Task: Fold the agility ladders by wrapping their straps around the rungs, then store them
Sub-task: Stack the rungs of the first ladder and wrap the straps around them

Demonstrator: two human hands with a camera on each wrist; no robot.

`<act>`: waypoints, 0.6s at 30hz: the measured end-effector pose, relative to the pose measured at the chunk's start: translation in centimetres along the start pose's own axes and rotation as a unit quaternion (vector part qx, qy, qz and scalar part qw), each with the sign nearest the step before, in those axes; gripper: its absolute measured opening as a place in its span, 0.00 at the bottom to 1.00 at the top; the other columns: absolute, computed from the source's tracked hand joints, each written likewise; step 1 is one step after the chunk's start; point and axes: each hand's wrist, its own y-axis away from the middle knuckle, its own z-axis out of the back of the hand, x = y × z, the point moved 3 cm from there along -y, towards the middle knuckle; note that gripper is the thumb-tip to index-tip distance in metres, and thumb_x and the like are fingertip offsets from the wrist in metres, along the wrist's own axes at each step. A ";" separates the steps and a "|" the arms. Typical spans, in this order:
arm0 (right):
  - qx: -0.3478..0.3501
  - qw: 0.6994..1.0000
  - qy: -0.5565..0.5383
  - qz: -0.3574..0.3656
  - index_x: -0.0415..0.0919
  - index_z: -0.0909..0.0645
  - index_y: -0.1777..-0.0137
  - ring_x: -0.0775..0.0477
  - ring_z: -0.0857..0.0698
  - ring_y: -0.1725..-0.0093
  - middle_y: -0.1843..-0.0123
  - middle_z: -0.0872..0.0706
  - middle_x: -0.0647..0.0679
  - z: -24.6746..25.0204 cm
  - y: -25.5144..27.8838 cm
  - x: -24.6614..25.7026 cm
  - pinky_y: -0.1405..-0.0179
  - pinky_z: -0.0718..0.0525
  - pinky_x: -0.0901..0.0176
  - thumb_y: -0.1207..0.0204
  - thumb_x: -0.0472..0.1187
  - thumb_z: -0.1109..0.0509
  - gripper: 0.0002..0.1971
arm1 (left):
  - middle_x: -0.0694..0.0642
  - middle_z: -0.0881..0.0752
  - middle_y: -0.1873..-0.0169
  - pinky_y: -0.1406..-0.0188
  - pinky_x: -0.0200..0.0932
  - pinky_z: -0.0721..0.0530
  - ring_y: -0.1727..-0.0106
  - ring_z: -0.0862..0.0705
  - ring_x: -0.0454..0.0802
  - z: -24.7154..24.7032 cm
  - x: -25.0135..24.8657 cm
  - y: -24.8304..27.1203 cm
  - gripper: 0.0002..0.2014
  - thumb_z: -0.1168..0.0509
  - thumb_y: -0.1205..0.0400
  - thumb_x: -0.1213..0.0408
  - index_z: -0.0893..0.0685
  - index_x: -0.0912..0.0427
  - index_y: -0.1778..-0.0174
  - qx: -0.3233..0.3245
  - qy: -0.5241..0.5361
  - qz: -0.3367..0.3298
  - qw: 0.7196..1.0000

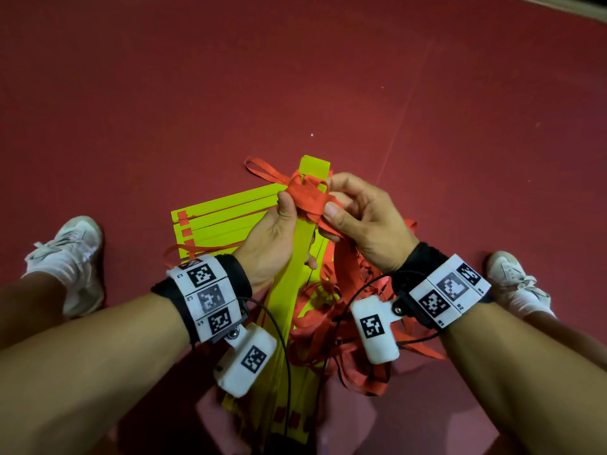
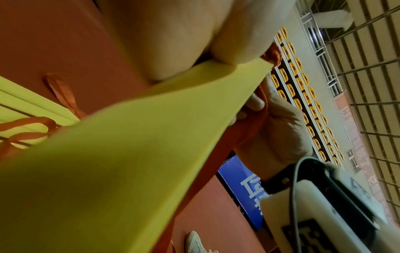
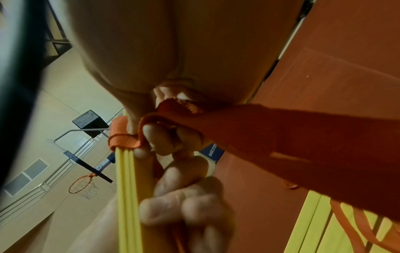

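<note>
We hold a bundle [image 1: 297, 257] of yellow rungs upright between our feet, above the red floor [image 1: 131, 93]. Our left hand [image 1: 274, 231] grips the bundle just under its far end, thumb pressed on the red strap [image 1: 307, 195] wound there; we judge this keeps the rungs stacked and stops the turns from slipping. Our right hand [image 1: 359, 221] pinches the free run of strap between thumb and curled fingers right beside the winding, pulling it taut for what looks like another turn or a tuck. The right wrist view shows the webbing bent over the edges of the stacked rungs, with fingertips [image 3: 154, 135] pressing it down.

The rest of the strap hangs in a loose tangle [image 1: 341, 323] below our right wrist, so much is left to wind. A second ladder [image 1: 213, 218] lies flat on the floor by our left foot, rungs gathered, its straps loose and unwrapped.

The wristbands carry square code tags with small marks too fine to read. In the left wrist view a blue banner [image 2: 244, 191] shows white characters we cannot make out.
</note>
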 end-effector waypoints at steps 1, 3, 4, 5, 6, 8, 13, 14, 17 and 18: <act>-0.005 1.000 -0.017 -0.007 0.27 0.31 0.35 0.48 0.17 0.65 0.58 0.16 0.42 -0.1 0.0 0.0 0.66 0.17 0.62 0.18 0.33 0.34 0.16 | 0.59 0.18 0.70 0.65 0.49 0.14 0.80 0.21 0.48 -0.1 0.1 0.0 0.60 0.50 0.39 0.15 0.21 0.74 0.38 0.003 0.011 0.008 1.000; -0.008 1.000 -0.001 -0.011 0.27 0.34 0.28 0.40 0.17 0.50 0.42 0.19 0.31 0.0 -0.1 -0.2 0.55 0.13 0.56 0.21 0.38 0.30 0.26 | 0.53 0.27 0.79 0.53 0.55 0.17 0.79 0.26 0.47 -0.5 0.0 0.3 0.49 0.54 0.33 0.25 0.21 0.72 0.46 0.023 0.033 0.021 0.999; -0.007 1.000 0.010 -0.008 0.28 0.34 0.24 0.41 0.17 0.47 0.37 0.21 0.30 0.0 -0.1 -0.1 0.52 0.12 0.54 0.21 0.35 0.30 0.28 | 0.51 0.27 0.80 0.51 0.57 0.19 0.78 0.26 0.47 -0.7 -0.2 0.4 0.45 0.54 0.32 0.27 0.21 0.70 0.51 0.034 0.034 0.026 0.999; 0.003 1.000 0.003 -0.009 0.27 0.35 0.23 0.42 0.15 0.50 0.37 0.20 0.32 -0.1 0.0 0.0 0.53 0.11 0.51 0.20 0.32 0.32 0.27 | 0.49 0.24 0.80 0.50 0.58 0.20 0.77 0.24 0.47 -0.7 -0.2 0.5 0.44 0.54 0.34 0.25 0.20 0.67 0.54 0.041 0.025 0.026 0.999; 0.020 1.000 -0.013 -0.015 0.27 0.34 0.24 0.43 0.15 0.58 0.42 0.16 0.39 -0.3 0.0 0.0 0.57 0.10 0.45 0.18 0.30 0.34 0.24 | 0.48 0.20 0.79 0.51 0.59 0.19 0.77 0.22 0.46 -0.7 -0.1 0.5 0.44 0.52 0.36 0.23 0.19 0.64 0.57 0.044 0.013 0.020 0.999; 0.064 0.997 -0.038 -0.010 0.26 0.30 0.33 0.44 0.20 0.70 0.57 0.15 0.51 -0.7 0.3 0.1 0.64 0.14 0.31 0.18 0.30 0.38 0.15 | 0.50 0.16 0.77 0.54 0.55 0.15 0.76 0.20 0.45 -0.6 0.0 0.6 0.44 0.51 0.39 0.21 0.17 0.61 0.55 0.046 -0.003 0.011 0.999; 0.062 0.996 -0.064 -0.009 0.31 0.29 0.40 0.49 0.21 0.73 0.57 0.17 0.48 -1.2 0.3 -0.1 0.70 0.16 0.43 0.20 0.31 0.37 0.11 | 0.48 0.15 0.77 0.66 0.41 0.14 0.77 0.19 0.41 -0.9 -0.1 0.5 0.33 0.60 0.22 0.36 0.20 0.59 0.52 0.022 -0.005 0.021 1.000; 0.051 0.996 -0.067 -0.009 0.29 0.29 0.40 0.49 0.21 0.73 0.59 0.18 0.47 -1.2 0.3 -0.2 0.70 0.17 0.45 0.20 0.32 0.35 0.12 | 0.48 0.14 0.77 0.67 0.38 0.14 0.75 0.19 0.40 -0.8 -0.1 0.5 0.30 0.62 0.14 0.43 0.19 0.59 0.52 0.012 -0.014 0.015 1.000; 0.009 0.999 -0.042 0.002 0.27 0.28 0.41 0.51 0.23 0.74 0.63 0.19 0.50 -0.6 0.1 -0.6 0.71 0.21 0.54 0.21 0.32 0.32 0.12 | 0.44 0.10 0.70 0.61 0.29 0.17 0.66 0.14 0.36 -0.4 -0.2 0.5 0.23 0.58 0.06 0.57 0.17 0.56 0.49 -0.006 -0.044 0.004 0.999; -0.011 1.000 -0.027 0.000 0.28 0.26 0.42 0.54 0.21 0.72 0.63 0.17 0.54 -0.4 0.0 -0.7 0.71 0.20 0.59 0.20 0.28 0.32 0.09 | 0.43 0.08 0.65 0.57 0.28 0.18 0.60 0.12 0.35 -0.2 -0.3 0.5 0.21 0.55 0.06 0.57 0.16 0.56 0.46 -0.010 -0.043 0.000 0.999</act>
